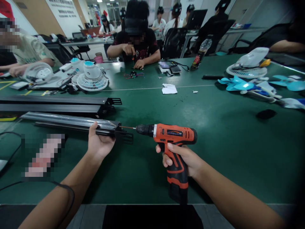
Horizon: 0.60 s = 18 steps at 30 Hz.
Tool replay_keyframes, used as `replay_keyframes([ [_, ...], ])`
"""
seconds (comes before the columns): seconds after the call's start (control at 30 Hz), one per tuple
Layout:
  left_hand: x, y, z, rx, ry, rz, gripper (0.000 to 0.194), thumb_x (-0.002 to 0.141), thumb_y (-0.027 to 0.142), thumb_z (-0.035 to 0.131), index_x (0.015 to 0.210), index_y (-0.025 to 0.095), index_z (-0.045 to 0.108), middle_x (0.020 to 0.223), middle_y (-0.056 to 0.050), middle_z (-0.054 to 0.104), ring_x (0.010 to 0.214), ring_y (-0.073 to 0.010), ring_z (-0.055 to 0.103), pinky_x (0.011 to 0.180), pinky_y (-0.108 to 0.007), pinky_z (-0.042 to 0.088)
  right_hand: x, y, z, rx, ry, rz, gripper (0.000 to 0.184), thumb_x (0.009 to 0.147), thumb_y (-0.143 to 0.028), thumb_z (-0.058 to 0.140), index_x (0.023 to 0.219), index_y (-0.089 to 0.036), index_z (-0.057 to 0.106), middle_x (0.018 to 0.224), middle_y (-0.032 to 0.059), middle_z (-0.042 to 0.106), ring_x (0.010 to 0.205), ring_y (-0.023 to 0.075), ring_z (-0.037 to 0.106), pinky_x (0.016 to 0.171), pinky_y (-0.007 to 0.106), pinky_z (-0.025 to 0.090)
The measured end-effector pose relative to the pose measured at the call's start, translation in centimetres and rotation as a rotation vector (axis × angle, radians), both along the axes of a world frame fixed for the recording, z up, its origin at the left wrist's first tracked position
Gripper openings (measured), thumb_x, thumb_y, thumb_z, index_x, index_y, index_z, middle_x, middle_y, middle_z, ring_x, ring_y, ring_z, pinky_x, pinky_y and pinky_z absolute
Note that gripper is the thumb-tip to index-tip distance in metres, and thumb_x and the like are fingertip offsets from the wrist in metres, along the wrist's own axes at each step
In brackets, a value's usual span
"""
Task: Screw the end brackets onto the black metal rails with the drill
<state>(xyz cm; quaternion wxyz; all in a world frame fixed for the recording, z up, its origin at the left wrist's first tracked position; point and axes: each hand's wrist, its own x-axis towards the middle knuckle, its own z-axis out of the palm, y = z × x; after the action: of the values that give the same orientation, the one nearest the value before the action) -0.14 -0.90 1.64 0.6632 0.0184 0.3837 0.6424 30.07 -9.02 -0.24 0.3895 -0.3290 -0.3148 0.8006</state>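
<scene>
My right hand [181, 157] is wrapped round the grip of an orange and black cordless drill [176, 134], one finger by its trigger. A long thin bit [128, 127] runs left from the chuck, and its tip meets the end of a long black metal profile [71, 122]. My left hand [101, 141] grips that profile near the same end, thumb on top and fingers underneath. A slotted black bracket [126, 137] juts from the profile's end. Whether the bit sits in a screw there is too small to tell.
Two more black profiles [52, 105] lie behind on the green table [226, 152]. White fan parts [92, 79] stand at the back left, blue fan blades [238, 84] at the right. Opposite, a person [135, 41] handles a screwdriver. A cable [69, 187] crosses my left forearm.
</scene>
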Motion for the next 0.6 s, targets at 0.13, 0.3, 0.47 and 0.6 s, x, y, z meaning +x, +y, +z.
replay_keyframes([
  [0.13,0.2,0.0,0.3,-0.002,0.007,0.002,0.037,0.098,0.041,0.057,0.129,0.023,0.065,0.099,-0.01,0.079,0.086,-0.0296,0.079,0.068,-0.039,0.067,-0.3,0.0,0.3,-0.006,0.03,-0.071,0.043,0.079,-0.05,0.09,0.1,-0.015,0.077,0.09,0.0066,0.075,0.07,0.0145,0.068,0.071,0.028,0.058],
  [0.3,0.2,0.0,0.2,0.016,0.046,-0.014,0.033,0.1,0.043,0.054,0.12,0.02,0.066,0.098,-0.01,0.079,0.085,-0.0269,0.079,0.07,-0.035,0.066,-0.5,0.0,0.2,-0.038,0.077,-0.088,0.042,0.08,-0.05,0.088,0.102,-0.016,0.077,0.099,0.0093,0.074,0.067,0.0136,0.062,0.072,0.032,0.058],
  [0.47,0.0,0.1,-0.3,0.02,0.047,0.013,0.034,0.096,0.042,0.061,0.12,0.019,0.067,0.101,-0.01,0.078,0.088,-0.0281,0.078,0.08,-0.042,0.066,-0.3,0.2,-0.4,-0.012,0.097,-0.074,0.041,0.084,-0.051,0.084,0.104,-0.015,0.076,0.1,0.0088,0.073,0.064,0.0109,0.059,0.068,0.029,0.057],
  [0.6,0.1,0.1,-0.3,0.013,0.045,0.008,0.036,0.095,0.043,0.063,0.121,0.019,0.067,0.105,-0.012,0.078,0.093,-0.0298,0.078,0.078,-0.041,0.066,-0.2,0.3,-0.7,-0.006,0.094,-0.055,0.039,0.086,-0.049,0.083,0.103,-0.014,0.076,0.099,0.0079,0.073,0.063,0.0101,0.059,0.066,0.026,0.056],
])
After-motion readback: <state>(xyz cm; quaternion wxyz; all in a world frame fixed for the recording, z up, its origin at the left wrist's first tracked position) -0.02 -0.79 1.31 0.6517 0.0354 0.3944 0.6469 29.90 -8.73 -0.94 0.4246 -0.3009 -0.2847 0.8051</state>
